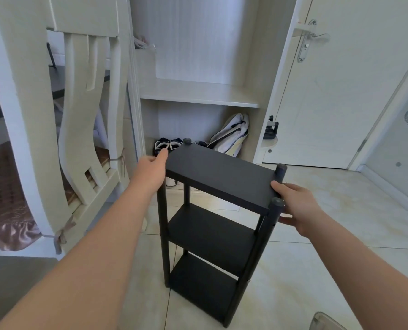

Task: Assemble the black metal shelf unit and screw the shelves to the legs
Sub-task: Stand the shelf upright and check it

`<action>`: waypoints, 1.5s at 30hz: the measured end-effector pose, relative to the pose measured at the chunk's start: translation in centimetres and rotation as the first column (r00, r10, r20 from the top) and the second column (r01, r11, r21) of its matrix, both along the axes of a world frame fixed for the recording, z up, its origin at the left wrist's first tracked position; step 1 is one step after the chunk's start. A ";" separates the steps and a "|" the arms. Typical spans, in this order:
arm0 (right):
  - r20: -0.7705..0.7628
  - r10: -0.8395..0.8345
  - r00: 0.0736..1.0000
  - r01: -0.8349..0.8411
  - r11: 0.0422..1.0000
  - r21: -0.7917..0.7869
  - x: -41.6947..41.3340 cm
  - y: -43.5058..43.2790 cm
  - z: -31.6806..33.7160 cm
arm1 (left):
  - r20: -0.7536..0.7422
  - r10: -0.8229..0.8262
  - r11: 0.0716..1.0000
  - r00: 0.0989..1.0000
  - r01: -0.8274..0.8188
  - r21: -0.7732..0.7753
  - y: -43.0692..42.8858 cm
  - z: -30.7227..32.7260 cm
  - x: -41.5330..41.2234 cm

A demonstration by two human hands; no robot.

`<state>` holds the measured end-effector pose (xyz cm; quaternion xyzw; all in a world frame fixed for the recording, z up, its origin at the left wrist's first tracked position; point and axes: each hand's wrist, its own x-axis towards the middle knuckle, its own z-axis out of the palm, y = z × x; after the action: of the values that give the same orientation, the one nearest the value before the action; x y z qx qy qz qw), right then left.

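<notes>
Bare forearms reach in from the bottom edge. Left hand (154, 166) lies flat against the left end of the top shelf (222, 176), fingers straight; whether it grips cannot be told. Black shelf unit (210, 234) stands upright on the tiled floor (317, 270), before an open wardrobe (198, 91). Right hand (298, 206) clamps the shelf's right end, thumb on top, beside a leg (273, 210).

Head camera looks forward and down, close above the floor (317, 270).

Shelf unit (218, 210) before wardrobe (198, 94), between hands (152, 169).
</notes>
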<state>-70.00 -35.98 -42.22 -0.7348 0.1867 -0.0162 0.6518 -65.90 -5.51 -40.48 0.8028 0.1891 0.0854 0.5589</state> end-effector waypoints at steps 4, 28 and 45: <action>0.050 -0.032 0.998 0.027 0.995 0.099 0.4 0.1 -0.4 | -0.087 -0.047 0.987 0.995 0.033 -0.160 0.1 -1.0 0.0; -0.032 -0.082 0.996 0.087 0.871 0.484 0.7 -2.2 -0.7 | -0.147 -0.193 0.825 0.970 0.079 -0.559 -1.4 -1.7 -0.5; -0.144 -0.116 0.983 0.159 0.928 0.336 1.9 -2.6 -2.2 | -0.116 -0.226 0.773 0.967 0.105 -0.626 -0.8 -3.0 -0.5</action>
<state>-68.14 -38.61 -44.46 -0.5935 0.2771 0.0162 0.7555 -66.43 -6.34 -43.49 0.5950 0.1857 -0.1052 0.7748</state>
